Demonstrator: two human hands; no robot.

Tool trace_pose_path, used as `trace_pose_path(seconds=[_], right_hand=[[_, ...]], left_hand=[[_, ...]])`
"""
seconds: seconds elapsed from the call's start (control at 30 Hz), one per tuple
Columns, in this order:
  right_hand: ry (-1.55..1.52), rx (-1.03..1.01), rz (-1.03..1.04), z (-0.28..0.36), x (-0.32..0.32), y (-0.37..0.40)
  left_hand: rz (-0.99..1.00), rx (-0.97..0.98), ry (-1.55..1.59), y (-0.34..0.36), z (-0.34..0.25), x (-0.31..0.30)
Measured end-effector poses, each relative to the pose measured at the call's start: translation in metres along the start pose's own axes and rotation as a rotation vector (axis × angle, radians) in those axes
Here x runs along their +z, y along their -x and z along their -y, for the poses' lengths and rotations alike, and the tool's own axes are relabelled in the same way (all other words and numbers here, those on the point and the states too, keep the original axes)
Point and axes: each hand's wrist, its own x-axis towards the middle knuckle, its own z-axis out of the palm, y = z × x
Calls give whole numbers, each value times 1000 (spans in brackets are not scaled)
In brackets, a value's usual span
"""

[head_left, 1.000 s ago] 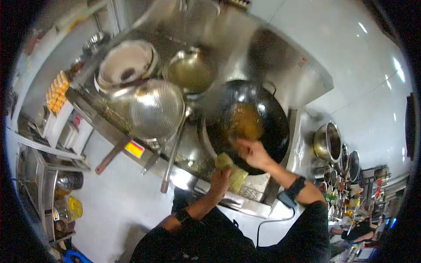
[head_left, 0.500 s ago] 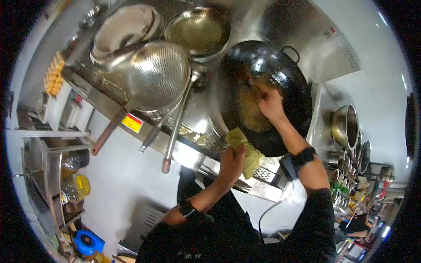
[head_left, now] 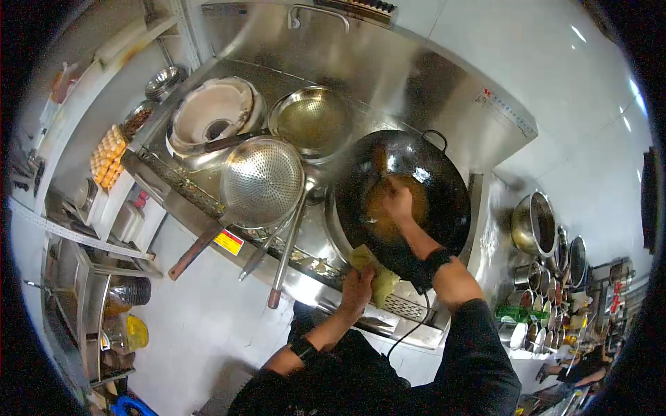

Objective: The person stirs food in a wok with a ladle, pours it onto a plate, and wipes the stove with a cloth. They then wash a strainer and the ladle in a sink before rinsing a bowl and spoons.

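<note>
A large black wok [head_left: 445,182] sits on the steel range with brownish liquid [head_left: 418,197] in its bottom. My right hand [head_left: 398,201] reaches down into the wok, its fingers closed just over the liquid. A blurred brown streak shows beyond the fingers, but what they hold cannot be made out. At the wok's near left rim, my left hand [head_left: 356,290] grips a folded yellow-green cloth [head_left: 383,283], which lies against the rim.
Left of the wok lie a perforated strainer [head_left: 262,182] with a wooden handle, a long-handled ladle [head_left: 283,267] and a strainer basin [head_left: 313,121]. A round burner [head_left: 211,114] stands behind. Egg trays [head_left: 109,156] fill a left shelf; a metal pot [head_left: 534,225] is at right.
The view has shifted, so the range sits lower and more of its back wall shows. My right hand has moved within the wok; my left hand still grips the cloth at the rim.
</note>
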Motion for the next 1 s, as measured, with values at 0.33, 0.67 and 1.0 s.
trace_pose_path(seconds=[0.33, 0.67, 1.0], right_hand=[[599, -436, 705, -103, -182, 66], [401, -508, 324, -54, -69, 44], [1220, -321, 463, -85, -174, 30]], left_hand=[[62, 108, -283, -11, 56, 5], [-10, -6, -251, -10, 49, 5], [-1, -119, -128, 3, -3, 0]])
